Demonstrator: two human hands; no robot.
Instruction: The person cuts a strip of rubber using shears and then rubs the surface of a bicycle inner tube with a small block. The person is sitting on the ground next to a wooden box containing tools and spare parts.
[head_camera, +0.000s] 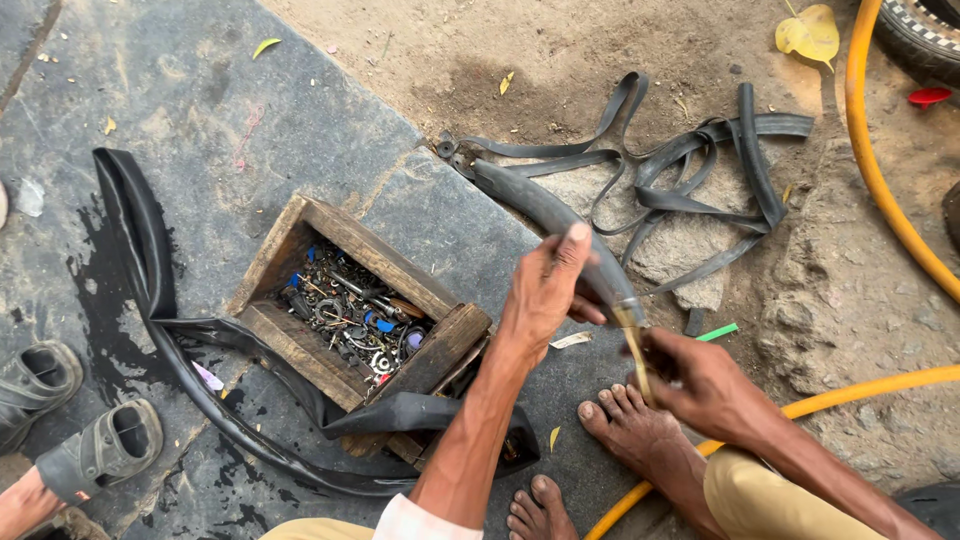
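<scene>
A black rubber tube is grasped by the raised left hand, thumb up; its yellowish end is pinched by the lower right hand.

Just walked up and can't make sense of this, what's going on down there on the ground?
A barefoot person works on a black rubber inner tube. The left hand grips the tube near its end, and the right hand holds a thin yellowish stick against that end. Beside them, an open wooden box of small metal parts sits on the stone slab, with another flat black tube draped around it. A yellow hose curves across the dirt.
</scene>
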